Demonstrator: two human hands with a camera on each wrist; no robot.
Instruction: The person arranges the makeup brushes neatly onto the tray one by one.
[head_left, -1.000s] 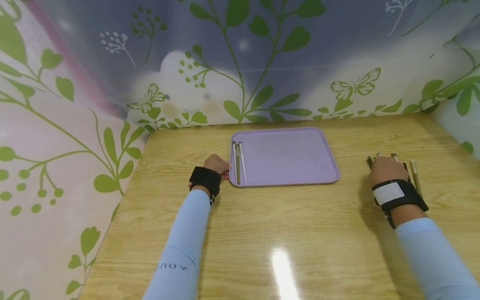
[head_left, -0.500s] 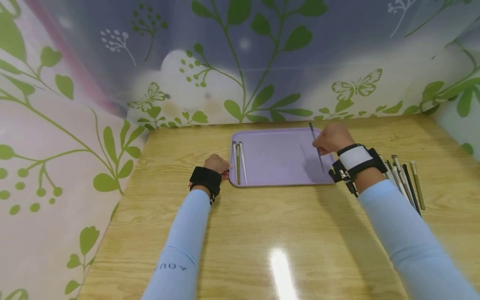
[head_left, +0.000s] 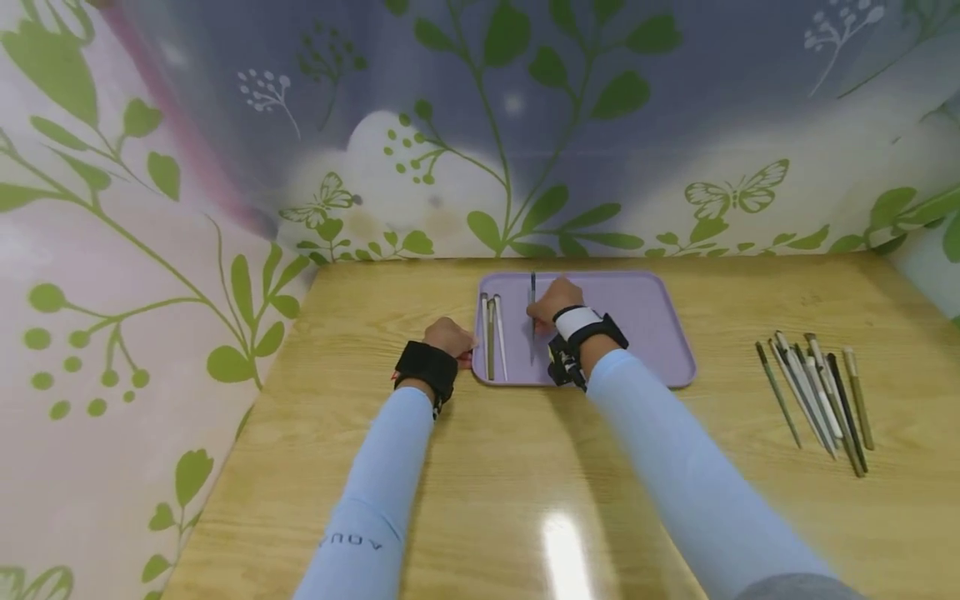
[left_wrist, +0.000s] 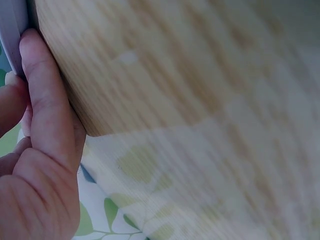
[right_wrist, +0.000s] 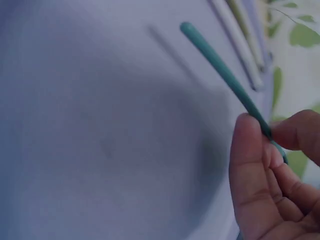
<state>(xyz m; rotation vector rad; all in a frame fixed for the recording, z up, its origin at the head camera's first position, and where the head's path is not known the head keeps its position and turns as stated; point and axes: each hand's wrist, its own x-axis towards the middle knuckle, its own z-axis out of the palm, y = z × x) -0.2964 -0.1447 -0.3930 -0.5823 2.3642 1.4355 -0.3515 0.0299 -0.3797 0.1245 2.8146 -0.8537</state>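
Head view: the table [head_left: 480, 467] carries a tray [head_left: 652, 312] near its far edge and, well apart to the right, loose brushes [head_left: 821, 392]. Several overlap; lifting one may therefore drag or roll others. The left grip [head_left: 450, 337] pinches the tray's left rim; should this hold slacken, a bump could shift the tray. Inside that rim lies a row [head_left: 491, 337] of three brushes. The right grip [head_left: 557, 302] pinches a green brush [right_wrist: 220, 72] between thumb and fingers, over the tray, just right of the row. Its free end appears raised, judging by the separate shadow; early release may cause rolling. Lowering too far left may knock the row askew.
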